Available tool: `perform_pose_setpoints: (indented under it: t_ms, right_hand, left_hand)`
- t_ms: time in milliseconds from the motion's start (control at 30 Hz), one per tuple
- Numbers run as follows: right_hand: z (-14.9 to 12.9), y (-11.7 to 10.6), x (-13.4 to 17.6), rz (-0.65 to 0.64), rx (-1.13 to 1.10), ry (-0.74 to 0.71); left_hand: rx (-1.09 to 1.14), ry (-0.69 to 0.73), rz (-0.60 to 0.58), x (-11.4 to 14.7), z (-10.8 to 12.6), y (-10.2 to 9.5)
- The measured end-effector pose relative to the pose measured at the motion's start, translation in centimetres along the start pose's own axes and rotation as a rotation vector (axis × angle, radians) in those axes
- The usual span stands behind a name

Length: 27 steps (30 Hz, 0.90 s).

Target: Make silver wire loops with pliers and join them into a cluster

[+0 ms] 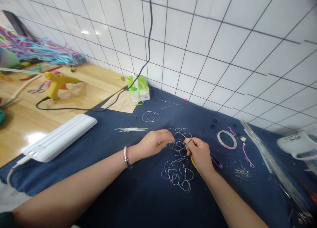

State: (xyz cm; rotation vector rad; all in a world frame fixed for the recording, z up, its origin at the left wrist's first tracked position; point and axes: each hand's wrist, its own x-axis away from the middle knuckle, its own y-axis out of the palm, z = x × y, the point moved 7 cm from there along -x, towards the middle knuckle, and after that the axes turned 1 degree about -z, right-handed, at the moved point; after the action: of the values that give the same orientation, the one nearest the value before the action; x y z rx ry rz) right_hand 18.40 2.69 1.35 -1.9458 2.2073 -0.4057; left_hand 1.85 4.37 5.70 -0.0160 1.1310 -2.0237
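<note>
A silvery wire piece bent into several loops (178,148) lies between my two hands on the dark blue cloth. My right hand (200,152) pinches the wire at its right side with thumb and fingertips. At its left edge is my left hand (158,143), fingers bent together toward the thumb; whatever is between the tips is too small to make out. A second looped wire piece with small pinkish joints (177,175) rests on the cloth nearer to me. Partly hidden under my right hand are a yellow curved handle (193,162) and a purple handle (217,160).
Straight cut wires (132,129) and two joined rings (151,116) lie beyond my left hand. To the right are a white tape roll (227,140), wire scraps (242,172) and a long wire bundle (267,155). A power bank (60,137) and yellow glue gun (59,82) sit left.
</note>
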Motion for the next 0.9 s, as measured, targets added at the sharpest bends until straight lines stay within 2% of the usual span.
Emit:
perform_pose_setpoints:
  t_ms: [200,300,600,900]
  right_hand:
    - [-0.2,0.3,0.1,-0.043,-0.030,0.001]
    - [-0.2,0.5,0.1,-0.060,-0.031,-0.008]
    - [-0.5,0.5,0.1,-0.049,0.000,-0.044]
    - [-0.3,0.4,0.2,-0.035,0.013,-0.042]
  left_hand:
    - [0.063,-0.169,-0.053,0.1,-0.4,0.7]
    - [0.067,-0.229,-0.023,-0.2,-0.3,1.1]
    - [0.043,-0.338,0.065,-0.9,-0.5,2.2]
    - [0.091,-0.382,0.037,-0.9,-1.1,2.8]
